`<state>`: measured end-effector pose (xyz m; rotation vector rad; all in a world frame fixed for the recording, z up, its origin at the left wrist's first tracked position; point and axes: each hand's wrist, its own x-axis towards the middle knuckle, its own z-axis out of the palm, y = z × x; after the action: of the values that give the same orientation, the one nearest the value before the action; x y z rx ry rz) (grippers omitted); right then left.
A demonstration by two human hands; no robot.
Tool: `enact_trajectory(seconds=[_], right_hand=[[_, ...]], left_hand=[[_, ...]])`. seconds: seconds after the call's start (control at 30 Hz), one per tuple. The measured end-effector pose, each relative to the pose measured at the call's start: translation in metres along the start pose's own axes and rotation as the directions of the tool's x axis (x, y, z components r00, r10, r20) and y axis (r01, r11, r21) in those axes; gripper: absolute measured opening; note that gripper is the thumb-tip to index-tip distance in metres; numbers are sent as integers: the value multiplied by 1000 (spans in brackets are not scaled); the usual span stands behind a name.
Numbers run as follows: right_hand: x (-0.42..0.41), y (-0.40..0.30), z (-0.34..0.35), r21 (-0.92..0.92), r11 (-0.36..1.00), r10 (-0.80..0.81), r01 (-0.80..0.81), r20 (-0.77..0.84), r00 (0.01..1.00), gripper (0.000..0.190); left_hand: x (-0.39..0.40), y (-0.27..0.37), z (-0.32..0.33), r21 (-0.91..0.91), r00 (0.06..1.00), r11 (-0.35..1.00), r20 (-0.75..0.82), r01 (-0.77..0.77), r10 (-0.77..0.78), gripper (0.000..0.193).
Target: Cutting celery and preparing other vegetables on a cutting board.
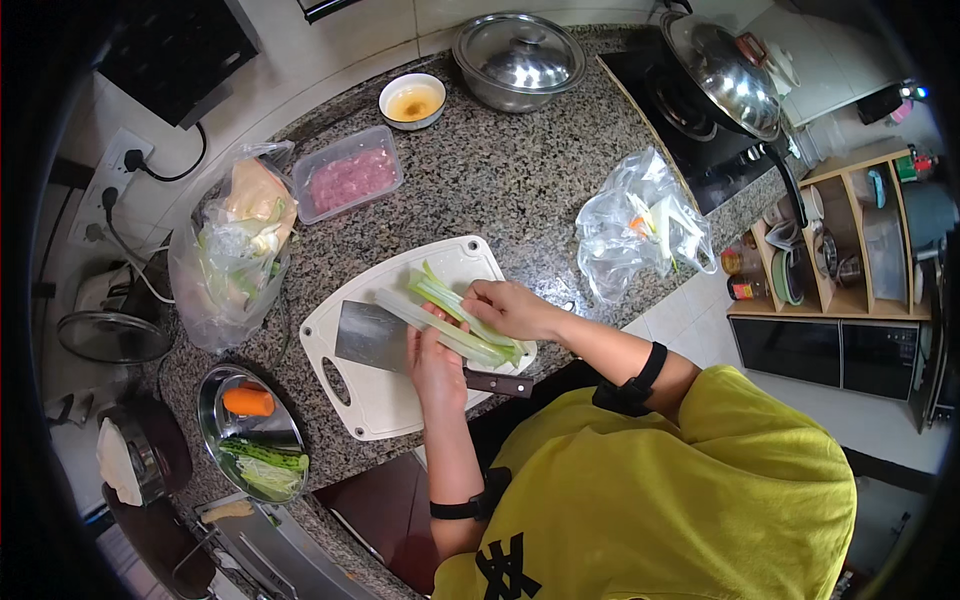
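Observation:
My left hand (436,366) holds a pale celery stalk (397,309) that lies slantwise over the white cutting board (352,409). Close by, my right hand (508,309) has its fingers closed on a greener celery stalk (435,292). The two stalks run nearly side by side, their lower ends close together near the board's right edge. Beneath my left hand a cleaver (367,337) lies flat on the board. Its dark riveted handle (501,383) points towards my body, and my hand and the stalk cover part of the blade.
A steel bowl (212,442) holds carrot (249,401) and green vegetables. Beyond the board are a plastic tub of minced meat (352,180), a bowl of yellowish liquid (412,101) and a lidded steel pot (519,60). Plastic bags (607,255) flank the board; a wok (724,82) sits on the cooktop.

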<state>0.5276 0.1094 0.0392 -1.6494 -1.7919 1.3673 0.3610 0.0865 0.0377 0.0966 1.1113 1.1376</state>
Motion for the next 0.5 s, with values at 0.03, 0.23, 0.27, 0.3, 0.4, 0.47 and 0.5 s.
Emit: enact_trajectory(seconds=[0.03,0.23,0.27,0.3,0.4,0.47,0.5], right_hand=[[-3,3,2,43,999,-1,1,-12,1000,30],[-11,10,3,147,988,-30,41,-74,997,30],[-12,7,0,189,982,1,11,-64,998,30],[-14,-1,-4,215,976,46,-32,-62,997,31],[-22,-10,-12,149,987,-27,52,-160,987,35],[-30,-23,-26,178,984,36,-10,-143,989,35],[-33,-32,-32,206,976,100,-73,-124,987,35]], left_hand=[[-2,-1,1,42,1000,999,7,-15,15,42],[-17,-2,11,214,994,971,19,-108,107,37],[-16,-4,10,263,987,952,1,-155,161,34],[-12,-8,3,261,986,952,-3,-159,166,34],[-4,-18,-8,349,949,886,41,-306,312,27],[-6,-22,-3,350,930,862,102,-366,354,23],[-10,-21,3,350,930,862,100,-366,354,23]])
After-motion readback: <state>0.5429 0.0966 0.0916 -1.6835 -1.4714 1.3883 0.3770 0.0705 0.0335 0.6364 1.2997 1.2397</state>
